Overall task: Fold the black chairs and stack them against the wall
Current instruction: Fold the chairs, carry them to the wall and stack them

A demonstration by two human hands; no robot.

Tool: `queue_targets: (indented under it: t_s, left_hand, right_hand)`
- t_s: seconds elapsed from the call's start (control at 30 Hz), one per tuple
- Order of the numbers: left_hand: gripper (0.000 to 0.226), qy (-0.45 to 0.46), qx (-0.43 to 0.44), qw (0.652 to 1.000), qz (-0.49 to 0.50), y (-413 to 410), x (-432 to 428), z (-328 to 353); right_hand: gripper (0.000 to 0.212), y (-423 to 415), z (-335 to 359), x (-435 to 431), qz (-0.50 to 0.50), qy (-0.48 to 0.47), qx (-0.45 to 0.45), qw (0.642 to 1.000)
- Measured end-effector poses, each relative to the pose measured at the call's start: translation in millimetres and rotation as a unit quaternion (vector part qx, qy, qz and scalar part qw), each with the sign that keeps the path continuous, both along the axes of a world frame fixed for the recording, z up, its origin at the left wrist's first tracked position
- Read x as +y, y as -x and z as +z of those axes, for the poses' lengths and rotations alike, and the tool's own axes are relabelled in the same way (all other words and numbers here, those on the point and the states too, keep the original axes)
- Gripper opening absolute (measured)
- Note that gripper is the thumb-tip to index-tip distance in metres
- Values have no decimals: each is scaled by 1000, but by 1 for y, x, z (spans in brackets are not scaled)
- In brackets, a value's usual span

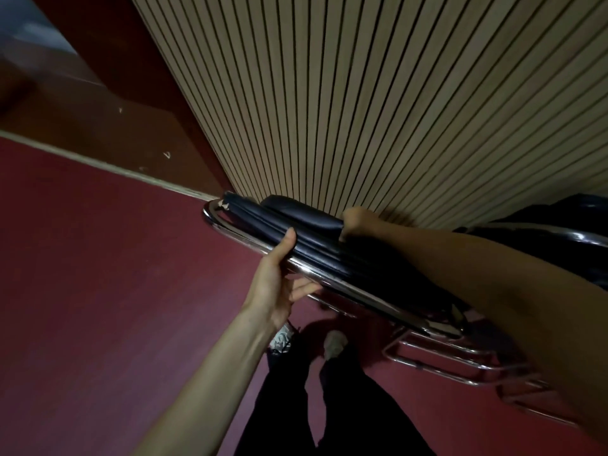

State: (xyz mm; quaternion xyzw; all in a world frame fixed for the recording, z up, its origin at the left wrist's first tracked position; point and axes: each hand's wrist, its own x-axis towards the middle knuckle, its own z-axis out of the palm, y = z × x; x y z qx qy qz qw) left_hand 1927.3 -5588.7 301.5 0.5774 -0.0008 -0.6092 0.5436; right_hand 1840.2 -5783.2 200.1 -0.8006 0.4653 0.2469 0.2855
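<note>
A folded black chair (316, 238) with a chrome tube frame lies tilted in front of me, close to the slatted wall (378, 103). My left hand (279, 278) grips its near chrome edge, thumb on the black padding and fingers under the tube. My right hand (357, 222) holds the far edge of the padding, fingers curled over it. Beyond my right forearm, more black chairs (543, 222) lean at the wall, with their chrome legs (460, 360) on the floor.
Red carpet (98, 274) covers the floor to the left. A dark wooden step or platform (98, 126) with a pale edge strip runs at the upper left. My legs and shoes (334, 343) stand just below the chair.
</note>
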Motion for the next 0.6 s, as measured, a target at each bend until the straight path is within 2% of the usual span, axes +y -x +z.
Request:
queue_targets:
  t_s: [0.07, 0.23, 0.37, 0.6]
  left_hand:
    - [31, 0, 6, 1000, 10, 10, -9, -6]
    - [35, -18, 24, 999, 34, 36, -29, -18]
    - [47, -29, 26, 998, 53, 43, -50, -23]
    - [48, -46, 13, 997, 57, 38, -81, -29]
  right_hand:
    - [27, 5, -8, -10, 10, -9, -2, 1000]
    - [24, 12, -19, -33, 47, -31, 28, 998]
    - [36, 18, -26, -53, 54, -32, 39, 997]
    - [44, 17, -22, -79, 71, -84, 35, 993]
